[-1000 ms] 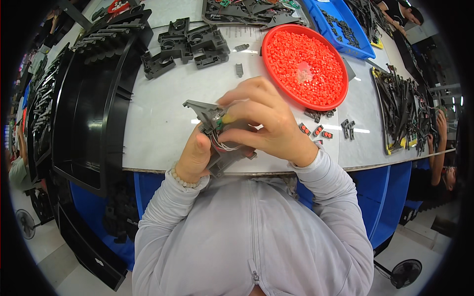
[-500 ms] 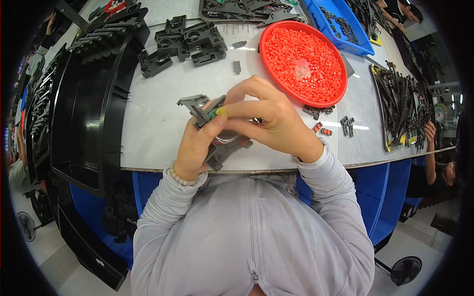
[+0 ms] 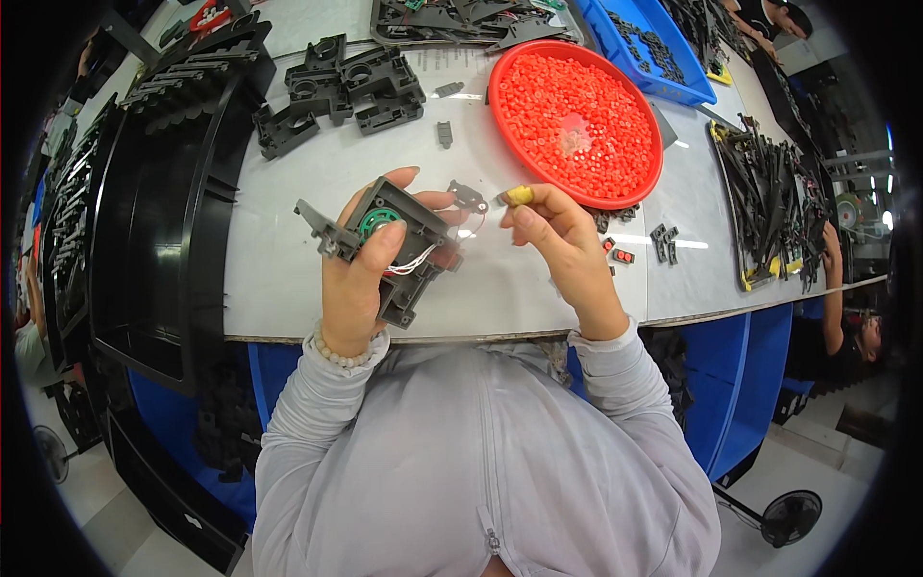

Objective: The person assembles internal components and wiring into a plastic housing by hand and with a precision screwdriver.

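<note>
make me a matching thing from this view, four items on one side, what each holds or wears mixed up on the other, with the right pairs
Column 1
1. left hand
2. right hand
3. red bowl
4. blue bin

Column 2
A. full of small red pieces
B. has yellow covering on a fingertip
C. has small dark parts lying in it
D. grips a grey housing with white wires

Right pairs
1-D, 2-B, 3-A, 4-C
</note>
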The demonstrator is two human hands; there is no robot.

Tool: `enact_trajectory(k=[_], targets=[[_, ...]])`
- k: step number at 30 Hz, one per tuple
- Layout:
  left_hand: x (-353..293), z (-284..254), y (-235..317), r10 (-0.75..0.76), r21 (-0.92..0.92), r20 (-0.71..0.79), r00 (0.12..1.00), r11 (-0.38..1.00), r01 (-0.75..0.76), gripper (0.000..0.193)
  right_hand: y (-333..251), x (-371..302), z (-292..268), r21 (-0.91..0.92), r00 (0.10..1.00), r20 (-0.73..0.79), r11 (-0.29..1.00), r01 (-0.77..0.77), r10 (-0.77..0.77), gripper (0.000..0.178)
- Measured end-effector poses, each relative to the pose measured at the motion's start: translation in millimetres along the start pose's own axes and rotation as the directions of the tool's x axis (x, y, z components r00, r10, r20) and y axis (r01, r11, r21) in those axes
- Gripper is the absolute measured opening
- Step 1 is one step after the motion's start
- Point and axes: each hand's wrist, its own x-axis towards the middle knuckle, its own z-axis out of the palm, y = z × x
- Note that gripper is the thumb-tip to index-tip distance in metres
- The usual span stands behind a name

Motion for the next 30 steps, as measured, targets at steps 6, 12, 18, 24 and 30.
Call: enact_trajectory(k=[6, 12, 18, 24, 30], targets=[[-4, 4, 0, -0.022, 0.183, 0.063, 0.998, 0.983, 0.011, 0.048, -3, 15, -7, 0.102, 0.953, 0.201, 0.963, -0.251, 0.227, 0.027], [-7, 5, 2, -0.051, 0.145, 0.04, 0.998, 0.988, 0.045, 0.049, 2, 12, -2, 0.329, 0.918, 0.349, 0.893, -0.307, 0.187, 0.029], [-5, -2, -2, -0.133, -0.038, 0.057, 0.99, 0.99, 0.135, 0.051, -2, -4, 11, 0.273, 0.976, 0.218, 0.958, -0.085, 0.025, 0.033], [-8, 6, -5, -0.19, -0.036, 0.168, 0.967, 0.979, 0.199, 0.051, 8, -6, 12, 0.291, 0.974, 0.109, 0.944, 0.159, -0.198, 0.029], [-10, 5, -7, -0.206, -0.027, 0.133, 0.969, 0.977, 0.212, 0.05, 11, -4, 17, 0.179, 0.886, 0.028, 0.875, 0.45, -0.462, 0.017]])
